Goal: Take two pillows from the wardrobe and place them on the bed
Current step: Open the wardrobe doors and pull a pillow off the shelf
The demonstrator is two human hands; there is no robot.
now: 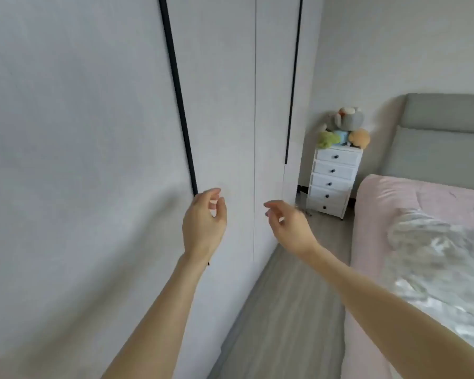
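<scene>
Two hands are raised before the closed wardrobe (93, 132), and nothing is held in either. The left hand (203, 222) is curled loosely at the lower end of a long dark handle strip (179, 99), its fingers (212, 193) bent and parted, just beside the strip; whether contact has been made cannot be told. The right hand (290, 228) is held out a little to the right of the left one, fingers slack and spread, near the seam between two door panels but touching nothing visible.

No pillows can be seen; they are judged to lie behind the shut doors, beyond the fingertips. The bed (394, 214), with its pink sheet and a crumpled pale blanket (435, 255), lies well to the right of the right hand, across a strip of wooden floor (285, 310). A white chest of drawers (333, 179) topped with soft toys (345, 127) stands farther off, past the fingers toward the corner.

The door must be opened first, so the task is judged barely begun. Pillows are expected to be light, soft and bulky, yielding under pressure, not fragile. A broad hold across the middle or at two opposite edges would likely serve better than a pinch at a corner, from which the filling would sag.
</scene>
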